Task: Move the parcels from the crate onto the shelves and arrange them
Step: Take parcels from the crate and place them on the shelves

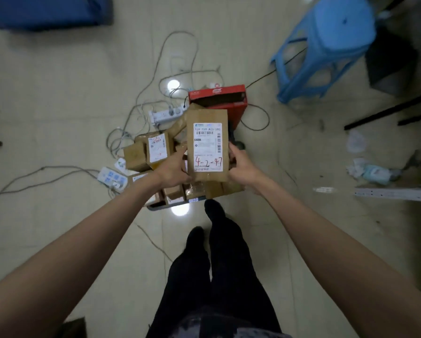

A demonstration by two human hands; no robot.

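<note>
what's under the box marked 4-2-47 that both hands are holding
Under the labelled box, held by the left hand and right hand, lie more brown parcels in the crate. Whatever lies directly beneath it is covered.

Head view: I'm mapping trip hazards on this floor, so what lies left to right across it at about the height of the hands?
White power strip → labelled box → left hand → held parcel → right hand → crumpled litter.
</note>
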